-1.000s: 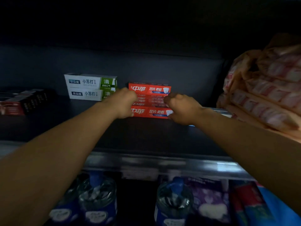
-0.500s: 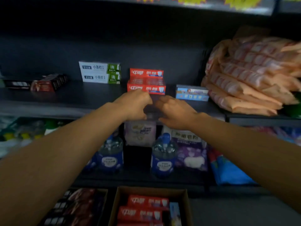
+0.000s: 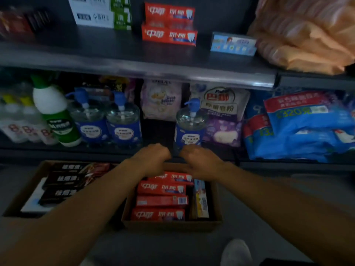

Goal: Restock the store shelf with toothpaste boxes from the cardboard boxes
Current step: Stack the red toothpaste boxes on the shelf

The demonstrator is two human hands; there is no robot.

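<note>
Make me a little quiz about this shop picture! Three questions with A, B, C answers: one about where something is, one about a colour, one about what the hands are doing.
1. Where is the small blue box?
A. On the upper shelf, right of the red stack
B. On the floor
C. Inside a carton

2. What colour are most boxes in the carton under the hands?
A. Green
B. Red
C. Black

3. What are the left hand and right hand doing?
A. Holding one bottle together
B. Each holding a red box
C. Holding nothing, above the carton

Answers: 1 A, it sits on the shelf beside the stacked red toothpaste boxes. 2 B, four red boxes show. 3 C, both hands hold nothing.
</note>
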